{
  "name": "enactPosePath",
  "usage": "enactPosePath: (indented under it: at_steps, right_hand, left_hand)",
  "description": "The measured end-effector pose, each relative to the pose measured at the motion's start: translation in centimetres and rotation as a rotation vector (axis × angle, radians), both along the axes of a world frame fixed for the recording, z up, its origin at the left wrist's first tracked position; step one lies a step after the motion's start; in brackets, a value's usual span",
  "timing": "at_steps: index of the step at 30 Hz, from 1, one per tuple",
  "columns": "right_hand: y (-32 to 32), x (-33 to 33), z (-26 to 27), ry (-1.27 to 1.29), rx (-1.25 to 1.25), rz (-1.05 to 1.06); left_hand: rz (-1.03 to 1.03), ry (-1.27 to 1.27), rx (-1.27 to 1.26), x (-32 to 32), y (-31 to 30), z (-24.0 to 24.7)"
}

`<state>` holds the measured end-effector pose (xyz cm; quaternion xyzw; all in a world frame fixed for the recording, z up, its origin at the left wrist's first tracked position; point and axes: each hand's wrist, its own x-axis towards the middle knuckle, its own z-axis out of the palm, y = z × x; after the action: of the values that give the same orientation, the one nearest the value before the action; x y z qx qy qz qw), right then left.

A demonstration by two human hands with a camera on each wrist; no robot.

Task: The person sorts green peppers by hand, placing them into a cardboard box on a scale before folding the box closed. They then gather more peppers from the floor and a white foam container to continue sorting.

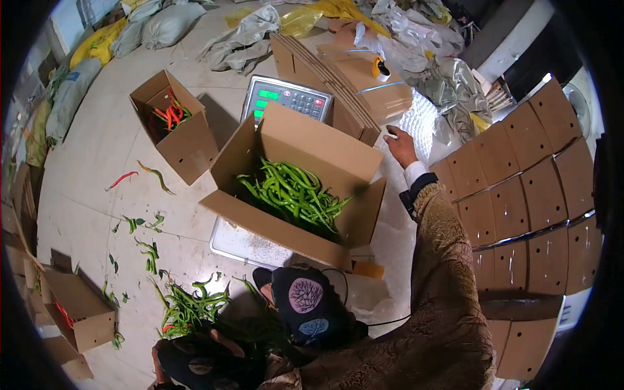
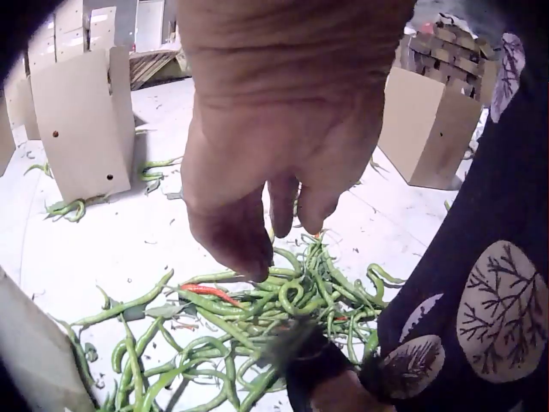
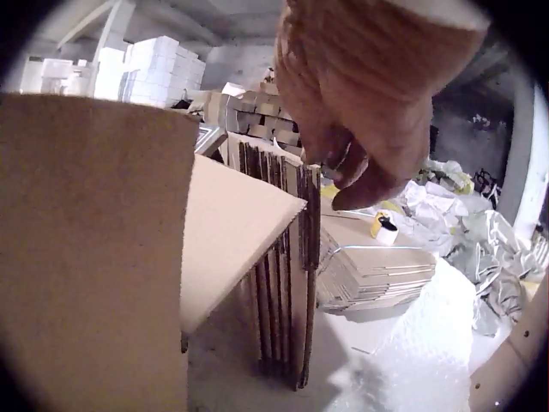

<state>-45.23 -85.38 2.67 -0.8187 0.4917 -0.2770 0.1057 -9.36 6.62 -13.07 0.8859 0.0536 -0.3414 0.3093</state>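
My left hand (image 2: pixel 274 129) hangs, fingers pointing down and loosely bent, above a loose pile of green chili peppers (image 2: pixel 232 318) on the floor; no object shows in it. A red chili pepper (image 2: pixel 210 293) lies among them. My right hand (image 1: pixel 402 146) reaches out beside flat cardboard sheets (image 1: pixel 325 88) standing on edge. Its fingers bend loosely near the sheets' top edge in the right wrist view, with nothing visible in them. Between both arms, an open cardboard box (image 1: pixel 286 224) partly filled with green chili peppers (image 1: pixel 296 195) rests on a digital scale (image 1: pixel 244 244).
A small box (image 1: pixel 185 153) with red peppers stands left of the scale, another box (image 1: pixel 91 325) at lower left. Stacked cartons (image 1: pixel 520 188) rise on the right. Behind lie a strapped cardboard bundle (image 1: pixel 370 91), a tape roll (image 1: pixel 381 69) and plastic sacks (image 1: pixel 244 42).
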Motion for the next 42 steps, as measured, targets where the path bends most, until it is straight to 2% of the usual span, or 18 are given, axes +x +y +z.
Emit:
enactPosePath:
  at_steps: [4,6,7,10,11,14,18,22,24,26,30,32,34,35,36,38,41,42]
  right_hand:
    - [-2.1,1.6,-0.6,0.074,0.007,0.045]
    - [-2.5,1.1,0.3,-0.323,0.575,0.113]
    - [-2.6,0.9,0.9,-0.203,0.582,0.071]
    - [-1.8,0.9,2.1,-0.207,0.664,0.026]
    - [-2.5,0.9,0.5,-0.349,0.694,0.004]
    - [-2.3,1.5,0.6,-0.314,0.717,-0.013]
    - [-3.1,2.1,0.3,-0.306,0.724,-0.055]
    - [-5.1,1.4,-0.6,-0.16,0.414,-0.08]
    - [-4.4,2.3,-0.2,0.215,-0.066,-0.105]
    - [-3.8,3.2,0.0,0.122,-0.026,-0.209]
    - [-4.5,4.4,0.6,0.371,0.054,-0.261]
    - [-5.6,4.5,0.6,0.635,0.032,-0.08]
    - [-3.9,5.0,2.4,0.684,0.067,-0.074]
    - [-3.5,4.3,2.4,0.647,0.021,-0.043]
    - [-2.8,3.7,2.5,0.611,-0.026,-0.009]
    - [-0.6,2.6,3.2,0.44,-0.095,-0.019]
    - [3.8,0.8,6.3,0.31,-0.179,-0.048]
    - [5.2,-0.1,7.3,0.255,-0.224,-0.042]
  left_hand:
    - [0.0,-0.005,0.047,0.5,-1.8,1.1]
    - [-0.007,-0.001,0.053,0.8,-3.1,1.3]
    - [-0.005,0.006,0.065,0.9,-4.0,1.1]
    - [-0.016,0.013,0.073,1.2,-5.7,1.0]
    - [-0.022,0.016,0.078,1.2,-6.1,1.0]
    - [-0.029,0.024,0.072,1.4,-7.2,0.8]
    - [-0.03,0.035,0.073,1.4,-7.6,0.7]
    - [-0.034,0.05,0.067,1.4,-7.9,0.4]
    - [-0.026,0.057,0.062,1.2,-7.7,0.2]
    - [-0.02,0.062,0.053,0.7,-7.3,0.2]
    - [-0.003,0.07,-0.015,0.2,-6.2,0.1]
    - [0.04,0.117,-0.19,0.6,-5.4,0.2]
    - [0.119,0.279,-0.66,2.7,-5.0,0.5]
    - [-0.321,-0.14,-0.289,5.1,-5.7,0.7]
    - [-0.618,-0.59,0.218,7.3,-7.1,1.3]
    - [-0.154,-0.391,-0.35,7.2,-15.4,9.0]
    - [-0.245,-0.377,-0.534,1.3,-32.6,26.2]
    - [-0.304,-0.321,-0.635,-0.3,-35.9,28.7]
